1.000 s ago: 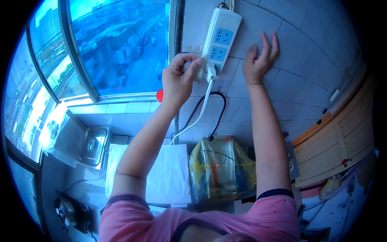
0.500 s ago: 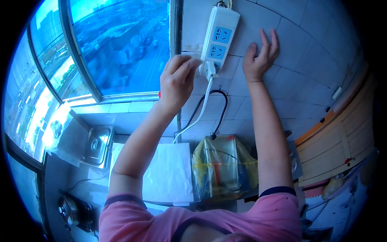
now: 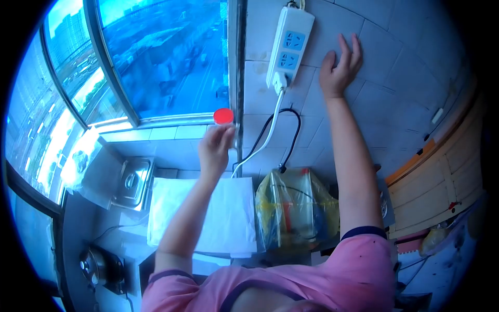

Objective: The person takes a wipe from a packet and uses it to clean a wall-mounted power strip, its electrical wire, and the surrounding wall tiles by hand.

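Note:
Fingers pinched together, my left hand [image 3: 214,148] is in front of the window sill, just below a round red thing [image 3: 223,116]. A small pale smear shows at its fingertips, and what it holds, if anything, I cannot make out. My right hand [image 3: 340,70] is raised at the tiled wall [image 3: 384,62], right of the power strip [image 3: 291,44], its fingers apart and nothing in them. In the strip's lowest socket sits a white plug [image 3: 280,82], from which a white cord [image 3: 269,132] runs down. Beside it hangs a black cable [image 3: 299,125] in a loop.
A white sheet [image 3: 200,218] covers something on the counter. Right of it stands a yellow plastic bag [image 3: 299,208] over a box-like object. A lidded metal container [image 3: 135,182] and a metal pot [image 3: 96,265] are at left; a wooden door [image 3: 431,187] is at right.
My left hand has moved down and slightly left, away from the plug and power strip. The red round thing now shows fully above it. My right hand stays raised by the wall.

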Demonstrator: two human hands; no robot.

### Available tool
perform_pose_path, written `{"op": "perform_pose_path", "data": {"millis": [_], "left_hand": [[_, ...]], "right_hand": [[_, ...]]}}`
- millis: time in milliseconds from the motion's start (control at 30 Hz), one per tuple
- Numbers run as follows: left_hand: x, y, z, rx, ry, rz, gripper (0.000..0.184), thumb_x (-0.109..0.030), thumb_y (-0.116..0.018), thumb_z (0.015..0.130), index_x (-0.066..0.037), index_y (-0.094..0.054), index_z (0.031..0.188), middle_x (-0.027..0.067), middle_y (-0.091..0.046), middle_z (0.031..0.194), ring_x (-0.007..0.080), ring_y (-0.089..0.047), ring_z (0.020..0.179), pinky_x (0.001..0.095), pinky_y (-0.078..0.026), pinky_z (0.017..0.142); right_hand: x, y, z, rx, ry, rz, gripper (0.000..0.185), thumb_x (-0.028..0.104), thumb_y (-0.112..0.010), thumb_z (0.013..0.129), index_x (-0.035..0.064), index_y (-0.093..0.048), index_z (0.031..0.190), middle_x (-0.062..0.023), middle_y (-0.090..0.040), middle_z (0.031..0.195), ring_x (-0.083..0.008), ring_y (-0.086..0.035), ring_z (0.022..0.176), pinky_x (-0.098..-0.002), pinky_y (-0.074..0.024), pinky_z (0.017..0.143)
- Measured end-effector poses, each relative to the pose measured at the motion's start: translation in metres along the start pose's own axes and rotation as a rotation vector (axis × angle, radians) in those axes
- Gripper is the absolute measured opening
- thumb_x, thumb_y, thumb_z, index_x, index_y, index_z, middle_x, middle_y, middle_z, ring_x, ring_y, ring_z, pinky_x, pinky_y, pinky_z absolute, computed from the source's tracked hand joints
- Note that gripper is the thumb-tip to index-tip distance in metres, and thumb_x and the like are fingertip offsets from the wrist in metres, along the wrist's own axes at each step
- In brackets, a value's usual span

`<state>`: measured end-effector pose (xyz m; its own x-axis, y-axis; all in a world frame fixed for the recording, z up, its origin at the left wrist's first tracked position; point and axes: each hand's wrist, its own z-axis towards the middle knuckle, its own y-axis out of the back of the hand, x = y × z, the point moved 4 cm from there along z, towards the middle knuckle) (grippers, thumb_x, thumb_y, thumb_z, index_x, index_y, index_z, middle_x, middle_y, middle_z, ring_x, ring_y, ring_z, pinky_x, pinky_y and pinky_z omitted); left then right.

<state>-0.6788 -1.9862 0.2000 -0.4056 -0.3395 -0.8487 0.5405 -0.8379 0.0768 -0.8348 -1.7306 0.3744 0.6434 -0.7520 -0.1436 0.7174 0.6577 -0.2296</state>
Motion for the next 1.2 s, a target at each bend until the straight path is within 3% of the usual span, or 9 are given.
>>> {"op": "perform_pose_path", "data": {"millis": [133, 233, 300, 433, 500, 600, 833, 1000, 1200], "left_hand": [[0.040, 0.006, -0.093, -0.009, 0.775, -0.645, 0.038, -0.035, -0.054, 0.098, 0.000, -0.058, 0.112, 0.0040, -0.061, 0.084, 0.0128, -0.058, 0.065, 0.0254, -0.049, 0.059], [0.059, 0.012, -0.140, -0.033, 1.055, -1.123, 0.054, -0.050, -0.034, 0.101, -0.005, -0.051, 0.126, 0.0110, -0.058, 0.102, 0.0240, -0.057, 0.088, 0.0420, -0.046, 0.088], [0.029, 0.023, -0.148, 0.030, 0.982, -1.277, 0.049, -0.038, -0.030, 0.101, -0.002, -0.048, 0.130, 0.0147, -0.059, 0.110, 0.0269, -0.055, 0.101, 0.0433, -0.039, 0.101], [0.003, 0.038, -0.170, 0.003, 0.881, -1.312, 0.048, -0.022, -0.035, 0.096, 0.001, -0.039, 0.138, 0.0154, -0.057, 0.117, 0.0275, -0.055, 0.110, 0.0445, -0.038, 0.103], [-0.006, 0.041, -0.176, 0.060, 0.760, -0.883, 0.052, -0.006, -0.047, 0.092, -0.002, -0.034, 0.143, 0.0123, -0.056, 0.117, 0.0211, -0.056, 0.108, 0.0369, -0.044, 0.100], [-0.018, 0.036, -0.185, 0.156, 0.519, -0.618, 0.067, 0.010, -0.054, 0.084, -0.002, -0.029, 0.146, 0.0104, -0.056, 0.117, 0.0177, -0.057, 0.107, 0.0314, -0.047, 0.095], [-0.049, 0.028, -0.193, 0.347, 0.214, -0.220, 0.077, 0.013, -0.059, 0.078, -0.009, -0.031, 0.146, 0.0116, -0.058, 0.113, 0.0186, -0.061, 0.100, 0.0305, -0.051, 0.088], [-0.052, 0.037, -0.195, 0.202, -0.017, 0.040, 0.066, 0.014, -0.061, 0.076, -0.008, -0.043, 0.136, 0.0131, -0.053, 0.119, 0.0202, -0.063, 0.099, 0.0300, -0.053, 0.082], [-0.039, 0.039, -0.201, 0.161, 0.100, 0.037, 0.021, 0.001, -0.072, 0.073, -0.003, -0.062, 0.091, 0.0094, -0.062, 0.096, 0.0200, -0.062, 0.085, 0.0293, -0.051, 0.070]], "right_hand": [[-0.009, -0.005, 0.002, 0.024, -0.003, -0.009, 0.040, 0.012, -0.059, 0.079, 0.0068, -0.059, 0.119, -0.0183, -0.046, 0.134, -0.0418, -0.042, 0.123, -0.0515, -0.0335, 0.102], [-0.007, 0.016, 0.004, 0.059, 0.027, -0.060, 0.033, 0.012, -0.058, 0.085, 0.0054, -0.058, 0.118, -0.0168, -0.050, 0.130, -0.0339, -0.048, 0.120, -0.0456, -0.0375, 0.100], [-0.016, 0.034, 0.001, 0.368, -0.615, 0.548, 0.042, 0.013, -0.057, 0.087, 0.0018, -0.054, 0.127, -0.0145, -0.046, 0.139, -0.0346, -0.044, 0.123, -0.0507, -0.0326, 0.105], [0.068, 0.114, -0.055, 0.427, -0.776, 0.694, 0.024, 0.012, -0.054, 0.094, 0.0018, -0.058, 0.115, -0.0109, -0.061, 0.114, -0.0180, -0.057, 0.106, -0.0328, -0.0437, 0.093], [0.126, 0.167, -0.087, 0.667, -0.856, 0.738, 0.021, 0.012, -0.052, 0.096, 0.0013, -0.058, 0.113, -0.0083, -0.064, 0.102, -0.0146, -0.060, 0.096, -0.0296, -0.0461, 0.090], [0.201, 0.213, -0.140, 0.713, -1.335, 0.989, 0.017, 0.010, -0.054, 0.095, -0.0003, -0.061, 0.107, -0.0079, -0.065, 0.099, -0.0135, -0.062, 0.092, -0.0267, -0.0490, 0.085], [0.246, 0.230, -0.100, 0.959, -0.339, 0.627, 0.029, 0.006, -0.070, 0.078, 0.0071, -0.065, 0.106, -0.0078, -0.061, 0.110, -0.0289, -0.057, 0.099, -0.0400, -0.0426, 0.091], [0.245, 0.239, -0.119, 0.989, -0.349, 0.584, 0.022, 0.009, -0.073, 0.075, 0.0090, -0.064, 0.095, -0.0058, -0.062, 0.096, -0.0277, -0.057, 0.087, -0.0397, -0.0427, 0.084], [0.251, 0.240, -0.121, 0.949, -0.513, 0.624, 0.016, 0.010, -0.073, 0.078, 0.0063, -0.063, 0.090, -0.0052, -0.063, 0.079, -0.0251, -0.061, 0.076, -0.0381, -0.0433, 0.081]]}}
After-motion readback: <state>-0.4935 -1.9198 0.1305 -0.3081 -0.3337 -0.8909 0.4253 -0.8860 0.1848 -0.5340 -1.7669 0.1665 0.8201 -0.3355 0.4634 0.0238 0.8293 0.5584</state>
